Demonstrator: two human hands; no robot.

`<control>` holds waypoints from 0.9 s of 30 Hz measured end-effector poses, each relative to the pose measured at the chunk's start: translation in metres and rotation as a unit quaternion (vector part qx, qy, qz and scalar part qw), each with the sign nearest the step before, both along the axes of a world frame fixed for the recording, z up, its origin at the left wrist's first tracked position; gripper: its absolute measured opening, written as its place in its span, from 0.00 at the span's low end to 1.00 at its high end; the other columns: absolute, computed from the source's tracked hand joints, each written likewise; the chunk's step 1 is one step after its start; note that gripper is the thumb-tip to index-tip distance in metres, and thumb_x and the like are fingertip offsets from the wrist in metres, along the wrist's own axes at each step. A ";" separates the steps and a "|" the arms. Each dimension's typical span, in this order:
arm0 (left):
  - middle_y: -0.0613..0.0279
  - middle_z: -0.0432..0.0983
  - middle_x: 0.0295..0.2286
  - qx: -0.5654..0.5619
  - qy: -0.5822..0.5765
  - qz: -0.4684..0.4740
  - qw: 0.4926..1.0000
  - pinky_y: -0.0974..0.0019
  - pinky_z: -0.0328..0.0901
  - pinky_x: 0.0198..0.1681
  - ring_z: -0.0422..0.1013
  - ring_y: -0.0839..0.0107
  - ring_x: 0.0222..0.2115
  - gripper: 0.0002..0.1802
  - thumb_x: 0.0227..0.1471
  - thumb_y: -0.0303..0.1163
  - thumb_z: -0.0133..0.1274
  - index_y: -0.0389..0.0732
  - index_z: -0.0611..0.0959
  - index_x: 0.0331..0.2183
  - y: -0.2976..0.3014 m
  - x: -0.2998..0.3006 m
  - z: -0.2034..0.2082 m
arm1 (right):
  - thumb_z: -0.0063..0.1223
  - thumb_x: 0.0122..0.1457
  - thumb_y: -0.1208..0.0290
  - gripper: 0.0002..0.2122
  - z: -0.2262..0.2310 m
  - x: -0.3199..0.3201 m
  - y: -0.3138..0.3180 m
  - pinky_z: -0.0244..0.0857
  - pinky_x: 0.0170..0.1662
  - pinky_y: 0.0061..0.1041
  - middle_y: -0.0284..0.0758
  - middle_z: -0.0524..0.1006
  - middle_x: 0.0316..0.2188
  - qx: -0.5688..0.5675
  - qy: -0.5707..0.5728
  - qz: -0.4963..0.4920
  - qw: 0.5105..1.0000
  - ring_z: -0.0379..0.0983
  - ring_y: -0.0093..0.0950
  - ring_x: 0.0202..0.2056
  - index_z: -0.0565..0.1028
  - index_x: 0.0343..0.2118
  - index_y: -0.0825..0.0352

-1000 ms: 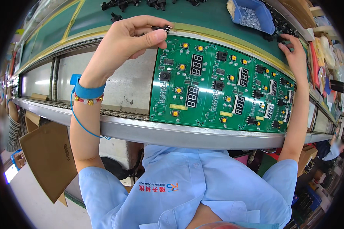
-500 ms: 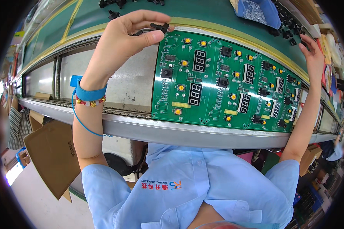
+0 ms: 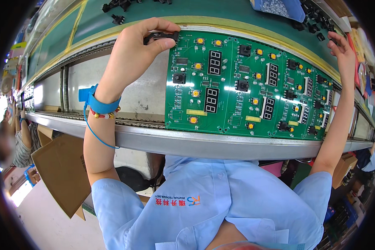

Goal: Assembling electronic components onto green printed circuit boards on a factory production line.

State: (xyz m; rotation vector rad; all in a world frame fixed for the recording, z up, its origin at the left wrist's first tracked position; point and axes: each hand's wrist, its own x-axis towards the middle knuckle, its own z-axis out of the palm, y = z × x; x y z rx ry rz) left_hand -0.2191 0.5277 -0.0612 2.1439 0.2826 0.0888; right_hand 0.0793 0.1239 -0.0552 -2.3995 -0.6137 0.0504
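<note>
A large green circuit board panel (image 3: 246, 87) with orange buttons, black knobs and digit displays lies on the conveyor rails in front of me. My left hand (image 3: 133, 52), with a blue wrist strap and bead bracelet, pinches a small black component (image 3: 160, 36) at the panel's upper left corner. My right hand (image 3: 343, 52) reaches to the panel's far right edge, fingers spread near small black parts (image 3: 316, 31); whether it holds one is unclear.
Loose black components (image 3: 118, 6) lie on the green belt (image 3: 196, 10) beyond the panel. A blue bin (image 3: 279, 6) of small parts sits at top right. Another person (image 3: 18, 137) works at far left. Cardboard (image 3: 60, 173) leans below the steel rail (image 3: 187, 143).
My left hand with the black component has come down from above the panel to its upper left corner. The view has shifted so the panel sits further right.
</note>
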 end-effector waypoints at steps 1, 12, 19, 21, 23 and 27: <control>0.63 0.79 0.33 0.029 -0.014 -0.003 0.999 0.72 0.66 0.35 0.72 0.77 0.31 0.13 0.48 0.23 0.57 0.36 0.82 0.39 -0.002 -0.001 0.002 | 0.51 0.58 0.72 0.14 0.002 -0.003 0.001 0.61 0.41 0.17 0.26 0.76 0.40 0.020 0.001 0.001 1.000 0.69 0.16 0.36 0.75 0.48 0.62; 0.63 0.77 0.32 0.266 -0.163 -0.091 0.946 0.66 0.67 0.30 0.73 0.60 0.28 0.16 0.43 0.26 0.59 0.45 0.82 0.39 -0.015 -0.001 -0.005 | 0.51 0.60 0.67 0.14 0.017 -0.016 0.007 0.61 0.34 0.13 0.27 0.77 0.42 0.013 -0.023 0.011 1.000 0.68 0.14 0.33 0.75 0.48 0.61; 0.72 0.74 0.32 0.066 -0.106 -0.024 0.992 0.80 0.58 0.28 0.62 0.86 0.24 0.16 0.52 0.26 0.55 0.40 0.79 0.45 0.009 -0.006 0.011 | 0.48 0.61 0.71 0.11 0.055 -0.119 0.060 0.59 0.29 0.12 0.31 0.75 0.46 0.071 0.002 0.098 0.993 0.67 0.13 0.32 0.75 0.44 0.68; 0.72 0.68 0.29 -0.058 -0.109 0.002 0.992 0.82 0.56 0.37 0.62 0.85 0.31 0.18 0.54 0.29 0.54 0.35 0.76 0.47 0.007 -0.004 0.016 | 0.56 0.53 0.76 0.10 0.059 -0.169 0.083 0.60 0.31 0.11 0.26 0.74 0.31 0.127 0.020 0.165 0.978 0.69 0.14 0.31 0.76 0.39 0.68; 0.64 0.73 0.32 -0.312 -0.345 -0.183 0.866 0.80 0.62 0.32 0.66 0.81 0.27 0.15 0.56 0.27 0.50 0.34 0.74 0.46 0.012 0.018 -0.022 | 0.61 0.45 0.80 0.10 0.051 -0.207 0.098 0.60 0.27 0.14 0.31 0.74 0.30 0.105 0.070 0.231 0.965 0.68 0.16 0.25 0.78 0.33 0.69; 0.61 0.74 0.33 -0.556 -0.412 -0.355 0.628 0.78 0.68 0.31 0.71 0.78 0.28 0.13 0.55 0.23 0.51 0.32 0.73 0.44 0.000 0.046 -0.038 | 0.65 0.42 0.74 0.12 0.025 -0.246 0.102 0.64 0.24 0.24 0.34 0.74 0.29 0.060 0.033 0.295 0.953 0.72 0.28 0.25 0.77 0.32 0.67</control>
